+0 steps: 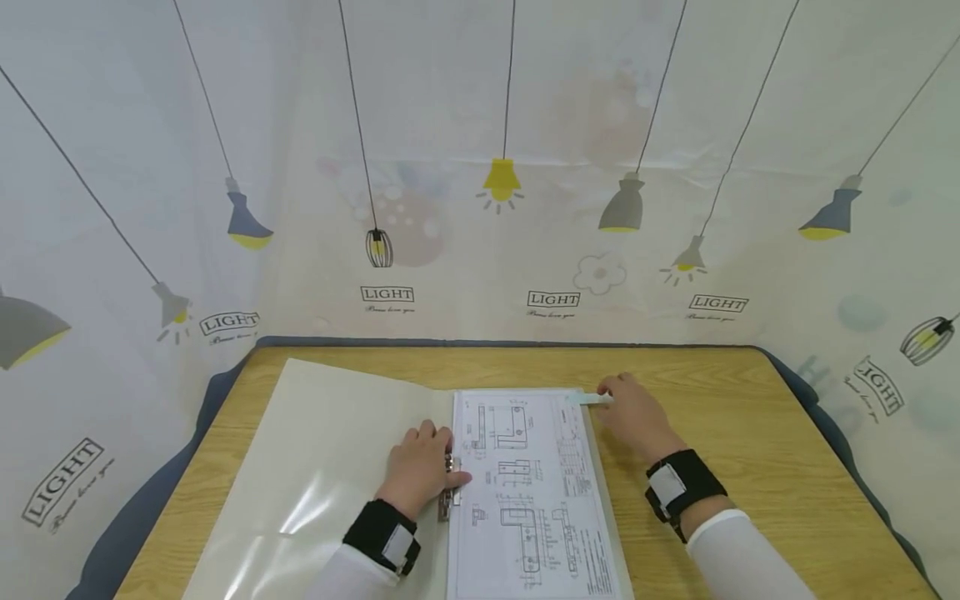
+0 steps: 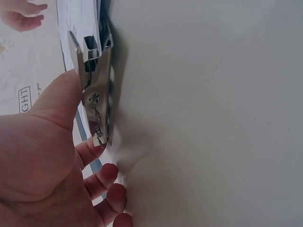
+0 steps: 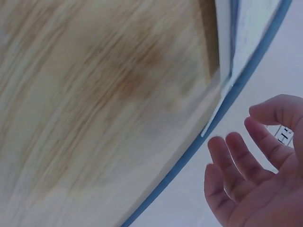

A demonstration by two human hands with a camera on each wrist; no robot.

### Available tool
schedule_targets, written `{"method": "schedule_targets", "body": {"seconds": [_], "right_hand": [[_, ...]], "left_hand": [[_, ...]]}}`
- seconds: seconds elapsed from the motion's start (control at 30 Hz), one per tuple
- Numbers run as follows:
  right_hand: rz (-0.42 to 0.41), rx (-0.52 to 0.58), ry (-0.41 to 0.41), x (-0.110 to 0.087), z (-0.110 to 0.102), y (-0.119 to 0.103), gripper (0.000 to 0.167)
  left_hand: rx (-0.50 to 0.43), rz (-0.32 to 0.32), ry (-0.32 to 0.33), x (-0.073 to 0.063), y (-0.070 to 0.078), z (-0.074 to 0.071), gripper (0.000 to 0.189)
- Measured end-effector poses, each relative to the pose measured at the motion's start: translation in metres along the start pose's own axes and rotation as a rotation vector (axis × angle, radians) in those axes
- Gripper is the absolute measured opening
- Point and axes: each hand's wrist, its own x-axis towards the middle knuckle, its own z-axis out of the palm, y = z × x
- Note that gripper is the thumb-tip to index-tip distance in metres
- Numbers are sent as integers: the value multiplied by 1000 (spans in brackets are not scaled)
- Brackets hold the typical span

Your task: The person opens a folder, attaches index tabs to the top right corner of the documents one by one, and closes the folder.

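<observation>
An open folder (image 1: pixel 330 450) lies on the table, its pale cover turned to the left. On its right side is a stack of paper with a technical drawing (image 1: pixel 517 492) on top. My left hand (image 1: pixel 420 468) is at the metal clip (image 2: pixel 97 94) by the spine. Its thumb lies along the clip's lever, the curled fingers around the lower end and against the cover. By the upper right of the paper, my right hand (image 1: pixel 633 412) has loosely bent fingers, apart from each other. Right at these fingertips a pale tab (image 1: pixel 595 398) sticks out past the sheet.
Wood-grain table (image 1: pixel 750 467) surrounds the folder, most of it to the right. A white cloth (image 1: pixel 450 125) printed with hanging lamps stands behind and at both sides. Dark blue edging (image 1: pixel 525 342) runs along the table's back edge. Each wrist wears a black band (image 1: pixel 686 492).
</observation>
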Motion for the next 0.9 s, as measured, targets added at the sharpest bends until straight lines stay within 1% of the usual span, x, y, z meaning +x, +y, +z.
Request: {"method": "schedule_targets", "body": {"seconds": [0.1,0.2,0.3,0.37,0.43,0.5,0.57,0.67,0.73,0.9], "right_hand": [[19,84,-57,-7,-2,2,21],[41,166,-176,-16,-6,6,16],[66,216,-330,-26,-10,9,21],[78,227,-423,-32,-12,10,27],[77,244,-495,-37,-13,11,31],[64,262,-542,-42,-12,13,33],[53,290,-577,-45,-9,15,33],[63,323,-604,-48,-3,18,31],[73,330,-606,-49,2,19,29],[95,292,-582,-50,6,15,26]], "left_hand": [[-9,-6,-11,0,1,-1,57],[-19,-8,-18,-1,2,-3,55],[-18,-9,-18,-1,2,-4,55],[-17,-8,-16,-2,2,-3,56],[-16,-8,-13,-2,1,-4,57],[-17,-7,-10,-3,1,-5,59],[-17,-5,-4,-3,1,-5,59],[-19,-5,-2,-3,1,-6,59],[-23,-7,-5,-3,1,-5,59],[-27,-19,-13,-1,1,-2,59]]}}
